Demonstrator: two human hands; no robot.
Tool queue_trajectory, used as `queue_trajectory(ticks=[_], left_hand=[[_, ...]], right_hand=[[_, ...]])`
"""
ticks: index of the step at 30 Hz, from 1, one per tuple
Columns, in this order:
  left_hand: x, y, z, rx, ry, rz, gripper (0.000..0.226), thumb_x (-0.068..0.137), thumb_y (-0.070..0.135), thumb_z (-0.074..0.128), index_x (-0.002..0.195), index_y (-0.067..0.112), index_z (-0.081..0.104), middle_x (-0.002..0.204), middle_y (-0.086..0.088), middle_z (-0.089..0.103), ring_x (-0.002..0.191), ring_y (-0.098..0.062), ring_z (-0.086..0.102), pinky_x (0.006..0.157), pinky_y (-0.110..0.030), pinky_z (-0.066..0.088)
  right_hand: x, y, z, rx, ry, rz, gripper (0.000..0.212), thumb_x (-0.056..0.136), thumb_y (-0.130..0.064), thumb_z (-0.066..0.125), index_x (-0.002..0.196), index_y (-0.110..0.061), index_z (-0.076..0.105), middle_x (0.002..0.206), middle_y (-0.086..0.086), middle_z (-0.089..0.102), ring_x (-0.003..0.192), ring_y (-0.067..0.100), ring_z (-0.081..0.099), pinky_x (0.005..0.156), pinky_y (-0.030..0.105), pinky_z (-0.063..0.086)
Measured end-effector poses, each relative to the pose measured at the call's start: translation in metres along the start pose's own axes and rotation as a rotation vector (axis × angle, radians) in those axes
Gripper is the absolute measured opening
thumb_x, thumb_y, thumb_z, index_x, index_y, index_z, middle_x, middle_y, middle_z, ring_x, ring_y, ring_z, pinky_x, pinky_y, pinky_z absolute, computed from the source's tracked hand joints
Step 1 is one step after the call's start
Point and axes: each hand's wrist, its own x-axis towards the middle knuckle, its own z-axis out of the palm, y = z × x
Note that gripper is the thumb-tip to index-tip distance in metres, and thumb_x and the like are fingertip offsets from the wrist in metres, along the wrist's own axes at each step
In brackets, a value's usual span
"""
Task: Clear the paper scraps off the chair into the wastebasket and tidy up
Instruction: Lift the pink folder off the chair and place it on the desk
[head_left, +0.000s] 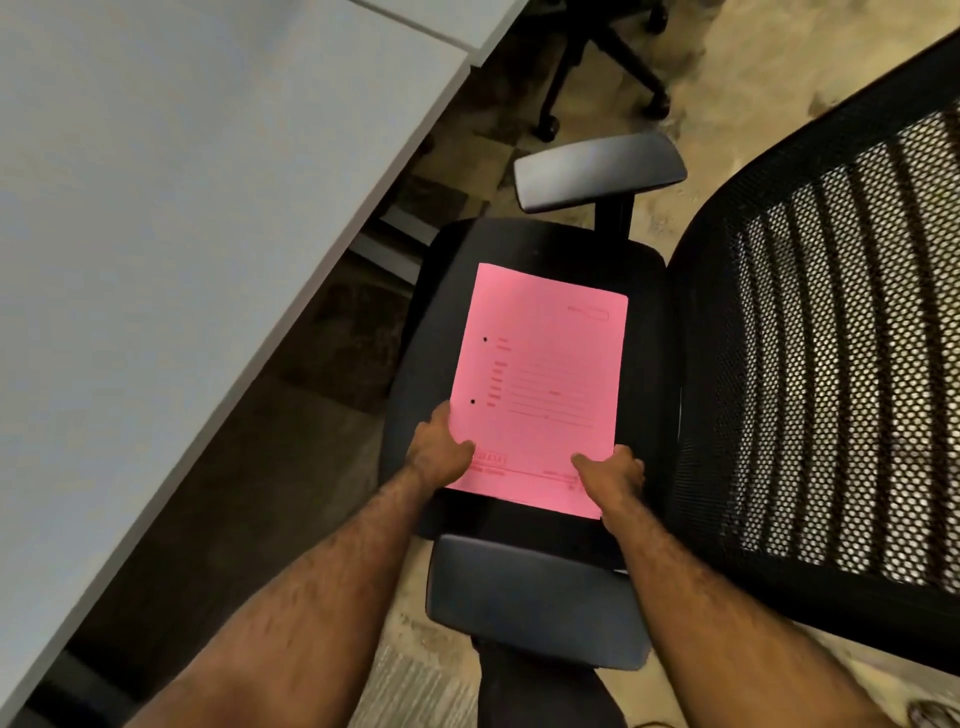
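We see a pink sheet (540, 384) lying flat over the chair seat (644, 332), both hands pinching its near edge: left hand (441, 452) and right hand (610, 475), thumbs on top. No scraps show on the seat, so we judge tidying is in hand; next, lift the sheet level toward the desk (182, 208) beside the seat.
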Motion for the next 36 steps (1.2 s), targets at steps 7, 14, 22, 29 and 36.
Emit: queue_trajectory(ticks=[7,14,22,29,36], left_hand=[[-0.043,0.027,-0.026,-0.318,0.004,0.046,0.039,0.090,0.005,0.043,0.121,0.027,0.050,0.113,-0.002,0.065,0.095,-0.017,0.064,0.076,-0.033,0.059],[-0.106,0.053,-0.055,-0.506,-0.001,0.079,0.027,0.094,0.014,0.045,0.114,0.029,0.053,0.099,0.002,0.070,0.083,-0.016,0.071,0.063,-0.030,0.059],[-0.178,0.059,-0.099,-0.534,0.205,0.302,0.039,0.086,0.026,0.045,0.098,0.063,0.042,0.092,0.011,0.069,0.075,0.000,0.070,0.062,-0.026,0.059],[-0.234,0.003,-0.159,-0.649,0.461,0.353,0.013,0.088,0.049,0.046,0.100,0.056,0.045,0.087,0.016,0.070,0.075,-0.004,0.071,0.066,-0.030,0.060],[-0.255,-0.108,-0.217,-0.727,0.716,0.203,0.018,0.096,0.034,0.045,0.109,0.046,0.044,0.095,0.015,0.066,0.078,0.007,0.066,0.055,-0.012,0.051]], right_hand=[[-0.019,-0.004,-0.041,0.217,-0.089,-0.022,0.045,0.088,-0.024,0.065,0.124,-0.009,0.043,0.115,0.012,0.062,0.096,0.030,0.065,0.082,0.047,0.058],[-0.071,-0.022,-0.078,0.209,0.024,-0.184,0.057,0.087,-0.017,0.062,0.137,-0.012,0.036,0.121,0.014,0.063,0.098,0.030,0.061,0.083,0.035,0.049],[-0.151,-0.059,-0.110,0.314,0.192,-0.479,0.050,0.086,-0.016,0.060,0.135,-0.018,0.048,0.114,0.009,0.068,0.089,0.023,0.059,0.078,0.028,0.042],[-0.220,-0.111,-0.073,0.278,0.033,-0.773,0.056,0.091,-0.013,0.059,0.142,-0.026,0.040,0.114,-0.005,0.058,0.100,0.016,0.055,0.085,0.033,0.048],[-0.301,-0.167,0.017,0.141,-0.235,-1.034,0.053,0.091,-0.014,0.055,0.133,-0.044,0.042,0.107,-0.017,0.056,0.093,0.003,0.056,0.076,0.027,0.049]])
